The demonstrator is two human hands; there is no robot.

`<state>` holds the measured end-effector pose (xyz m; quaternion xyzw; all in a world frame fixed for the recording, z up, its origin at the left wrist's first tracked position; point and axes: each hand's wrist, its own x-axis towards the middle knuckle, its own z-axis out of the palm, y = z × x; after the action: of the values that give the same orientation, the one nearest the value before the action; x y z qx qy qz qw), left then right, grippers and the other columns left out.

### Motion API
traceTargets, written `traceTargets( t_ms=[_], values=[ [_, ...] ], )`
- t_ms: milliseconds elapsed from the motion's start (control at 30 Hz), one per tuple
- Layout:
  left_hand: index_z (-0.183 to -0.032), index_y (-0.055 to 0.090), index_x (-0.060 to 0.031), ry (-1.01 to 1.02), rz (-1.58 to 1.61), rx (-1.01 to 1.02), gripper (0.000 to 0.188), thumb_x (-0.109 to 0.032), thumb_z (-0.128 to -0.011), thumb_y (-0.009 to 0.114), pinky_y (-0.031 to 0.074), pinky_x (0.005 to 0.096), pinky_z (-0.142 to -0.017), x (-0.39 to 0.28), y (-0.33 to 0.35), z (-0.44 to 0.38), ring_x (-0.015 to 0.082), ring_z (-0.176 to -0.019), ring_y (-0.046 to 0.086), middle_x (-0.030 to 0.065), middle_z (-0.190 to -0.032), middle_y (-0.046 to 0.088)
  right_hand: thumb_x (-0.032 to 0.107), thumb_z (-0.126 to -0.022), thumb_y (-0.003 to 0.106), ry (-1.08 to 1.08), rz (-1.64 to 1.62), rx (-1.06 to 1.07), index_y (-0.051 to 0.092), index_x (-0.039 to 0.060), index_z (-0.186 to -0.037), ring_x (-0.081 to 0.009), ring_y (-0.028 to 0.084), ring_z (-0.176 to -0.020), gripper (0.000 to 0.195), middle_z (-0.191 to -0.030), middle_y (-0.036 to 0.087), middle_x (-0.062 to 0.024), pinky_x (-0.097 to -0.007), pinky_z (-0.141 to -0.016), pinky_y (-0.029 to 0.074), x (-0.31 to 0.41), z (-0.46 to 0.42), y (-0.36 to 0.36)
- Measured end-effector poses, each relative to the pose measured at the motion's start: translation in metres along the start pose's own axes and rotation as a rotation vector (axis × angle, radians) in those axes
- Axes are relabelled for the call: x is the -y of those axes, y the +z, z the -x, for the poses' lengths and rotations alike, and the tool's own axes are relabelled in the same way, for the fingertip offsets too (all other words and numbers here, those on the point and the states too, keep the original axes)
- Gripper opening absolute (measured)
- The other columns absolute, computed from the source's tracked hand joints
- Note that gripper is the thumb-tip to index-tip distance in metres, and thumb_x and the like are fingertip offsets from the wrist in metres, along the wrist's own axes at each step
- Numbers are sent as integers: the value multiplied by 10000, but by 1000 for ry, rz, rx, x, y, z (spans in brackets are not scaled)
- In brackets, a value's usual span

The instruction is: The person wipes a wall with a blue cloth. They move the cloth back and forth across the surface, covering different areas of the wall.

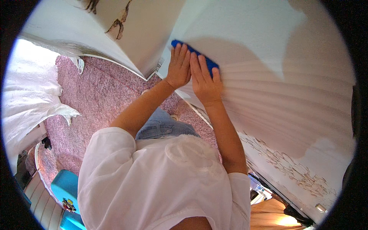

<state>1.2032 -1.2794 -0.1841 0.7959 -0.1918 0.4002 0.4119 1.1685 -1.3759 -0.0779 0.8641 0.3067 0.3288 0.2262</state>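
Note:
A long, narrow blue tool (211, 62), its exact kind not clear, lies flat against the pale printed wall covering (244, 26) near the wall's inner corner. The fingers of my left hand (179, 67) rest on its upper left end. My right hand (206, 77) presses on its lower right part, fingers extended. The two hands touch or nearly touch side by side. The undersides of the fingers are hidden, so the exact hold is only partly seen. Brown line drawings of plants (296, 169) run low along the wall covering.
A wall corner with a white baseboard (120, 64) juts out at the upper left. Pinkish-purple carpet (83, 95) covers the floor. White translucent sheeting (31, 86) hangs at the left, above turquoise furniture (64, 184). A wall outlet or switch (320, 207) is at the lower right.

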Motion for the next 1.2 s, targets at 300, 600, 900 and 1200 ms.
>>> traceTargets(
  t_ms=[300,600,900,1200],
  values=[
    [-1249,270,39,-38,84,-36,539,-137,-780,470,57,517,-985,-48,-1,-25,414,-1229,147,239,-1315,213,148,-784,484,86,-40,-27,566,95,-1025,-164,407,-1137,261,-1163,498,21,-462,-994,88,-27,5,-30],
    [-1208,351,23,154,70,-50,553,-182,-730,539,67,527,-979,-58,13,-11,388,-1226,193,206,-1276,316,164,-802,482,106,66,-72,582,125,-1008,-179,404,-1137,232,-1144,513,27,-482,-993,50,-32,46,-27],
    [-1108,449,-3,158,60,252,441,-215,-735,549,82,533,-975,-108,35,38,380,-1211,230,172,-1230,381,165,-791,484,173,45,-26,588,122,-994,-192,360,-1168,233,-1152,498,14,-508,-985,35,-39,137,-29],
    [-1046,546,-112,402,35,97,333,-225,-734,519,81,508,-974,-188,36,-20,278,-1200,293,63,-1225,423,169,-762,540,346,82,-259,616,130,-896,-257,381,-1133,158,-1086,529,-7,-590,-944,-22,-94,164,-77]
  ],
)
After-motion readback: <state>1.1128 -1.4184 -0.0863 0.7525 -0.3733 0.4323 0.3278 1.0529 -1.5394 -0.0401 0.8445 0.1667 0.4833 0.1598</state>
